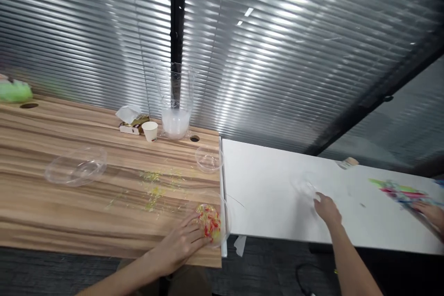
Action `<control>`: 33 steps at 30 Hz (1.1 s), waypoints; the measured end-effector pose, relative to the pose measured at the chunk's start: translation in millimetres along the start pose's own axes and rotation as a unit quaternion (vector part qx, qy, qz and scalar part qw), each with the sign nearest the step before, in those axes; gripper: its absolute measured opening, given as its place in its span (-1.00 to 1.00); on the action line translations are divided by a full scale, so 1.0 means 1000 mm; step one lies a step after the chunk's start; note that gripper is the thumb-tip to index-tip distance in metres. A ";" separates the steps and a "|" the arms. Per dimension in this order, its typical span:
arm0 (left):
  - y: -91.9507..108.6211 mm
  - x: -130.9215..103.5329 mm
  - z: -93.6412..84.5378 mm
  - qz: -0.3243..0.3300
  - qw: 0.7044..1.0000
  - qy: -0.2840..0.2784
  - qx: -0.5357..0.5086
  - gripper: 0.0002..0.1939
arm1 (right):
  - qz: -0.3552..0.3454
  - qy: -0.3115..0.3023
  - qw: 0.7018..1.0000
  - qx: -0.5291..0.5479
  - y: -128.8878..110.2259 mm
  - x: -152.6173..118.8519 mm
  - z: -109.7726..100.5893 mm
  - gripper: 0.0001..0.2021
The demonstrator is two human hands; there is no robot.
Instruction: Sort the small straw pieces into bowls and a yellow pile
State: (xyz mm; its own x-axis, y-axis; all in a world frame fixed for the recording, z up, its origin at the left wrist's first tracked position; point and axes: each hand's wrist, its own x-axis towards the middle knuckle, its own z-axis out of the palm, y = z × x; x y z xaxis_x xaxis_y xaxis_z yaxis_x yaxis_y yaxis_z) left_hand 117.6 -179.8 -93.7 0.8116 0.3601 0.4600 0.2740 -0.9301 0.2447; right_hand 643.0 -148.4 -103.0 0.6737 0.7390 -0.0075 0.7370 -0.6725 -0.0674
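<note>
Our left hand is spread over red-yellow shreds in a clear bowl, right hand pinching a blurred clear dish.

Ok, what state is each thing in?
Bowl at left hand: holds coloured shreds
Loose shreds: scattered
Tall container: upright, cloudy white inside
Cup: upright, contents hidden
Tissue box: open, tissue out
Far-left bowl: way up unclear
Small bowl: way up unclear
Item at right hand: clear, too blurred to tell
</note>
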 end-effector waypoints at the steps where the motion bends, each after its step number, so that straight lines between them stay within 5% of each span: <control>1: 0.001 -0.002 -0.003 0.001 1.000 0.006 0.001 -0.69 | 0.007 0.001 1.000 -0.005 0.001 -0.002 0.001 -0.50; 5: 0.003 -0.025 -0.033 -0.015 1.000 0.011 0.012 -0.70 | 0.043 0.035 0.997 -0.050 -0.009 -0.025 0.002 -0.43; 11: -0.009 -0.119 -0.094 -0.111 0.982 0.091 0.122 -0.53 | -0.112 0.109 0.986 -0.058 -0.039 -0.088 0.000 -0.43; 15: -0.015 -0.182 -0.127 -0.232 0.931 0.153 0.237 -0.43 | -0.197 0.147 0.968 -0.038 -0.072 -0.130 0.007 -0.48; 19: -0.030 -0.219 -0.151 -0.205 0.934 0.127 0.263 -0.45 | -0.284 0.194 0.938 0.052 -0.127 -0.168 0.021 -0.57; 26: -0.092 -0.254 -0.150 -0.197 0.928 0.115 0.295 -0.69 | -0.475 0.192 0.843 0.165 -0.212 -0.226 0.044 -0.64; 30: -0.130 -0.256 -0.140 -0.247 0.902 0.122 0.331 -0.70 | -0.522 0.131 0.827 0.159 -0.222 -0.247 0.054 -0.67; 33: -0.140 -0.242 -0.131 -0.294 0.863 0.168 0.375 -0.65 | -0.535 0.103 0.819 0.177 -0.219 -0.257 0.066 -0.67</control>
State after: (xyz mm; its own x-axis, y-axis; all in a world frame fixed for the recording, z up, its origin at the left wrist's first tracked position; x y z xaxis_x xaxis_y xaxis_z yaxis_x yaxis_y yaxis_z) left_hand -185.2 -126.9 -127.6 0.2577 0.6687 0.6974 0.9466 -0.3194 -0.0435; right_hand 304.7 -188.3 -152.1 -0.3273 0.8511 0.4106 0.8743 0.4376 -0.2101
